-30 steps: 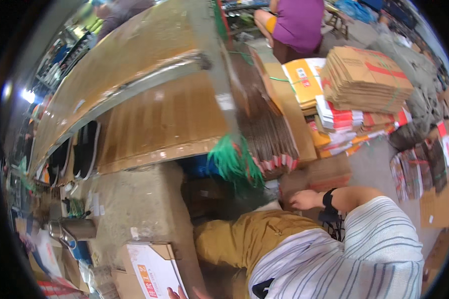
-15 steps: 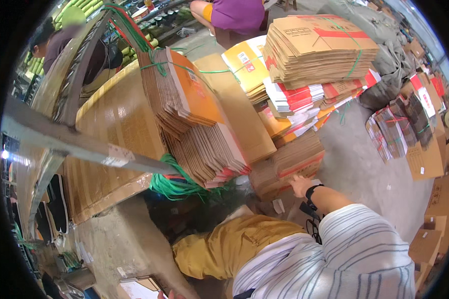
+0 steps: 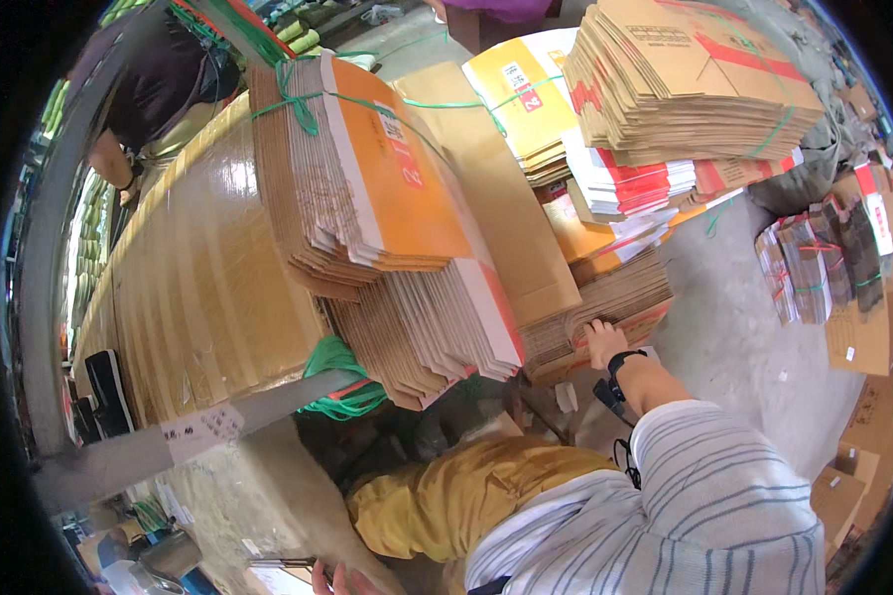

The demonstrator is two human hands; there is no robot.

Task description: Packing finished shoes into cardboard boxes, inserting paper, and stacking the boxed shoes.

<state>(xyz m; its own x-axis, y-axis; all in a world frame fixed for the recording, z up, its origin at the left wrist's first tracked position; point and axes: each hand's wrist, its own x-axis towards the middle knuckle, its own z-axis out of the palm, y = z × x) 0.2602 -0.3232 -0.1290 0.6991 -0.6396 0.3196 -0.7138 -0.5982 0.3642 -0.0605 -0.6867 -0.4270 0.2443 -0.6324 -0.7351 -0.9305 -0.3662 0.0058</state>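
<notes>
The right hand touches a cardboard stack beside the grey floor; I cannot tell its grip. On the counter, a white box lies by the left hand, grip also unclear. Green-tied bundles crowd the room.

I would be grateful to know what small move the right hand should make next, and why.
Perhaps the right hand should curl firmly around the edge of the low carton stack: it appears to rest there, though a grip cannot be confirmed, and the left hand is away by the white box.
</notes>
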